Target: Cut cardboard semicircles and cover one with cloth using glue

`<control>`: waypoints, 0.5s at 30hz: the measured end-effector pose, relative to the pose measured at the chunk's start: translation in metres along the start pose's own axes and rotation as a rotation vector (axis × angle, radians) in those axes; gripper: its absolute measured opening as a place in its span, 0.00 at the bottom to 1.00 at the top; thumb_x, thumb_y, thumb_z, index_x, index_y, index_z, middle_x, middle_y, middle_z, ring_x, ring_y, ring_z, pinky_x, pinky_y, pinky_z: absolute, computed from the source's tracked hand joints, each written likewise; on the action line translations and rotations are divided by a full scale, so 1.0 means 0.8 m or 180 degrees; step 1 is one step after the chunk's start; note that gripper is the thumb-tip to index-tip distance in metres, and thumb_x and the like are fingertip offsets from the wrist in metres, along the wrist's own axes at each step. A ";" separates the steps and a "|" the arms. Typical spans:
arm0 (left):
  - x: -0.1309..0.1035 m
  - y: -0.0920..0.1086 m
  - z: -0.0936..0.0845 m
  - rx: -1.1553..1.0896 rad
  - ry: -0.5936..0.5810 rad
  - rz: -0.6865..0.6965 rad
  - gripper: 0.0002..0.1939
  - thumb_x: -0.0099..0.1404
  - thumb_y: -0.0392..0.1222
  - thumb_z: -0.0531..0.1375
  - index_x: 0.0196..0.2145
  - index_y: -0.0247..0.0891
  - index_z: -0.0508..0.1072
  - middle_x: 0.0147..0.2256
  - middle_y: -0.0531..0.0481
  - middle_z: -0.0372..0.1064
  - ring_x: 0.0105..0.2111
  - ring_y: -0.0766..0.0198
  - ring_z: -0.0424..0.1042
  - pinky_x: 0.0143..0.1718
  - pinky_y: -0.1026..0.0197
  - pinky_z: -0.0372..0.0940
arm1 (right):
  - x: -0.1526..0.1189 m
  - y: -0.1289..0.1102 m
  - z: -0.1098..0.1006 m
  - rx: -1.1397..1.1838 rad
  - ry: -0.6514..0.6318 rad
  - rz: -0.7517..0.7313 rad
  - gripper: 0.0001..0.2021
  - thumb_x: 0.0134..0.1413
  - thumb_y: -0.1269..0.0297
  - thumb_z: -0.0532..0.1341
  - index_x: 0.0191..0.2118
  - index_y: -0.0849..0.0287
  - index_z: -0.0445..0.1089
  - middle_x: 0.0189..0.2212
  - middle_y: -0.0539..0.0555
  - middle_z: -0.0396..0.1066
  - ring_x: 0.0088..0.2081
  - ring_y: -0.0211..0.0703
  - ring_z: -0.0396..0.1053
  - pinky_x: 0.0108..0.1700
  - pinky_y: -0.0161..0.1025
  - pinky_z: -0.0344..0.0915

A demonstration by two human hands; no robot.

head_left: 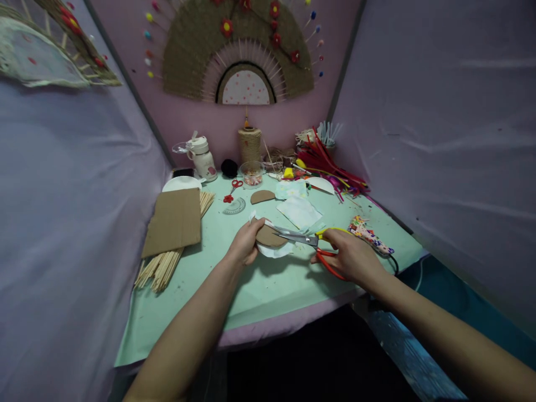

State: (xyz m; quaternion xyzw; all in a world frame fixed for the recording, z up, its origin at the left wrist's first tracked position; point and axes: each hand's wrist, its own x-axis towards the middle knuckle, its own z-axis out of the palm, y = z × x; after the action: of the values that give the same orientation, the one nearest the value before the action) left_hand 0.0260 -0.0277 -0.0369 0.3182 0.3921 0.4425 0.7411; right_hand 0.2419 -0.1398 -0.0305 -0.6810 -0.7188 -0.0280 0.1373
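My left hand [248, 241] grips the left end of a half-round brown cardboard piece [272, 237], which has white material [274, 250] showing around its edge. In my right hand [349, 255] are scissors [330, 262] with red and yellow handles. Their blades point left and lie over the upper right part of the cardboard. Behind the hands, on the green-covered table [218, 301], lie another half-round cardboard piece [262, 196] and pale patterned cloth pieces [299, 211].
At the left, a cardboard sheet [173, 221] rests on bamboo sticks [161, 272]. A bottle [203, 158], twine spool [250, 145], small red scissors [236, 185] and protractor [234, 206] stand or lie behind. A colourfully patterned tool [371, 235] with a cord is at the right.
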 end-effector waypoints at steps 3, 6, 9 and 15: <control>0.002 0.000 -0.001 -0.0072 -0.0013 -0.0055 0.05 0.55 0.37 0.63 0.28 0.33 0.73 0.26 0.50 0.71 0.27 0.67 0.71 0.34 0.64 0.66 | -0.001 -0.001 -0.001 -0.0120 -0.0028 0.0041 0.17 0.56 0.47 0.57 0.36 0.57 0.67 0.31 0.55 0.73 0.30 0.45 0.69 0.26 0.35 0.47; 0.002 -0.001 0.000 -0.0142 -0.0002 -0.0079 0.04 0.56 0.36 0.62 0.28 0.32 0.74 0.26 0.50 0.72 0.28 0.67 0.71 0.35 0.64 0.66 | -0.001 -0.002 -0.002 -0.0292 -0.0079 0.0081 0.19 0.56 0.43 0.55 0.34 0.56 0.67 0.27 0.54 0.72 0.28 0.45 0.68 0.25 0.35 0.43; 0.000 -0.001 0.002 -0.0195 0.0054 -0.0078 0.03 0.57 0.36 0.62 0.28 0.32 0.74 0.27 0.50 0.73 0.28 0.67 0.71 0.35 0.65 0.66 | -0.001 -0.003 -0.003 -0.0443 -0.0146 0.0107 0.21 0.57 0.42 0.54 0.33 0.56 0.67 0.24 0.53 0.71 0.27 0.44 0.68 0.24 0.35 0.41; -0.005 0.004 0.009 -0.0200 0.0111 -0.0074 0.04 0.55 0.36 0.64 0.28 0.33 0.73 0.26 0.51 0.72 0.27 0.66 0.71 0.34 0.64 0.65 | -0.005 -0.004 -0.004 -0.0541 -0.0199 0.0160 0.20 0.57 0.42 0.54 0.31 0.55 0.67 0.22 0.52 0.71 0.26 0.45 0.69 0.24 0.35 0.39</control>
State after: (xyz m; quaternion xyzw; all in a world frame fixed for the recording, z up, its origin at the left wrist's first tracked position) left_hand 0.0294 -0.0313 -0.0297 0.2825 0.3946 0.4514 0.7488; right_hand 0.2395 -0.1449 -0.0281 -0.7086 -0.7004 -0.0641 0.0572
